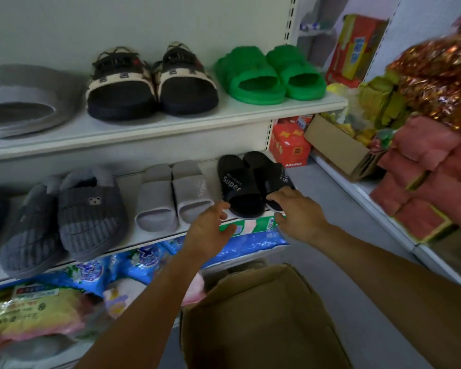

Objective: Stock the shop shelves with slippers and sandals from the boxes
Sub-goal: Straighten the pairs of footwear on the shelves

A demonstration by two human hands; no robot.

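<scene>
White shop shelving w/ grey floor in the aisle; a second shelf unit at right carries pink and gold packets. Upper shelf (171, 123) holds a grey slipper (19, 107), a black-and-cream slide pair (152, 83) and a green slide pair (269, 73). Lower shelf (149, 235) holds dark grey knit slippers w/ a bear patch (64, 214), a light grey slide pair (171, 195) and, at its right end, the black "Super" slides (253, 182), side by side, toes toward the camera, near the shelf's front edge. Blue detergent bags (112, 267) lie on the shelf below.

Both arms reach forward and up from the bottom of the view. Left hand (210, 230) hovers just in front of the left black slide's toe, fingers loosely spread, holding nothing; can't tell if fingertips touch it. Right hand (296, 214) is at the right black slide's toe, thumb on its upper and fingers curled below the sole, a light pinch. A brown cardboard box (261, 315) stands open on the floor beneath the arms.
</scene>
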